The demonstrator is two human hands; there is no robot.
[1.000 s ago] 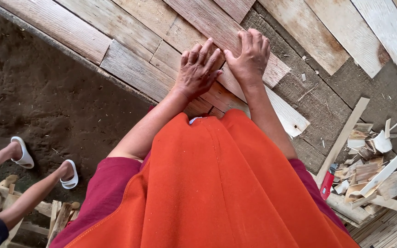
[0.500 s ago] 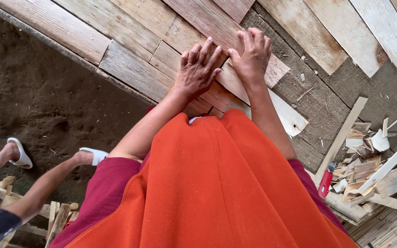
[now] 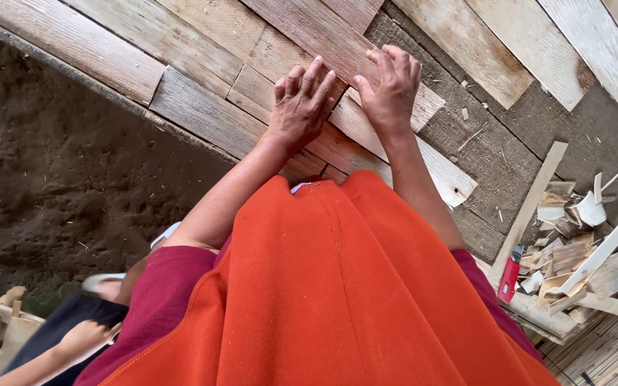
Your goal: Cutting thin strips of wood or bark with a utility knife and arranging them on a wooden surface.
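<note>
Both hands point(image 3: 345, 100) flat on plank point(image 3: 337, 43), long axis upper-left to lower-right.

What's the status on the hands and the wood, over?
Left hand flat, palm down on the reddish plank. Right hand curled over that plank's end. Neither grips anything. Scrap pile and red tool lie apart at right.

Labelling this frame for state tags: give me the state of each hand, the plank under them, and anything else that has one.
Left hand: open, flat on the plank, holding nothing.
Right hand: fingers curled, pressing on the plank, gripping nothing.
Reddish plank: lying flat on the other boards, under both hands.
Wood scraps: loose pile, lying at the right.
Red tool: lying by the scraps, untouched.
Another person's hand: at lower left, apart from the planks.
</note>
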